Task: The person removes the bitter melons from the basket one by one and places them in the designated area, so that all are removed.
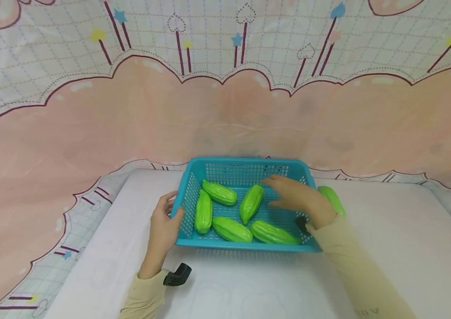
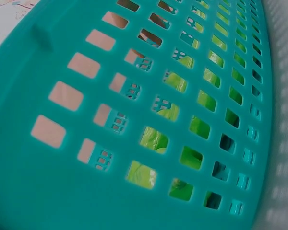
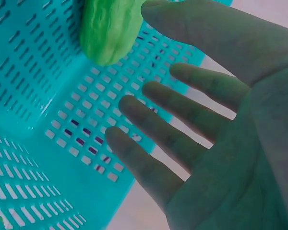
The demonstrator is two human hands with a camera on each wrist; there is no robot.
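A teal plastic basket (image 1: 249,248) with perforated walls holds several bright green ridged gourds (image 1: 231,229), which look like bitter melons. On its left side my left hand (image 1: 164,226) grips the rim, thumb over the edge and fingers outside. The left wrist view is filled by the basket wall (image 2: 48,187), with green showing through the holes. Above the basket's right part hovers my right hand (image 1: 295,197), fingers extended and holding nothing. Its spread fingers also show in the right wrist view, below a gourd (image 3: 110,33).
Another green gourd (image 1: 331,199) lies outside the basket, by its right wall and partly hidden by my right arm. The basket stands on a white table (image 1: 389,230). Behind hangs a patterned pink and white cloth (image 1: 225,119).
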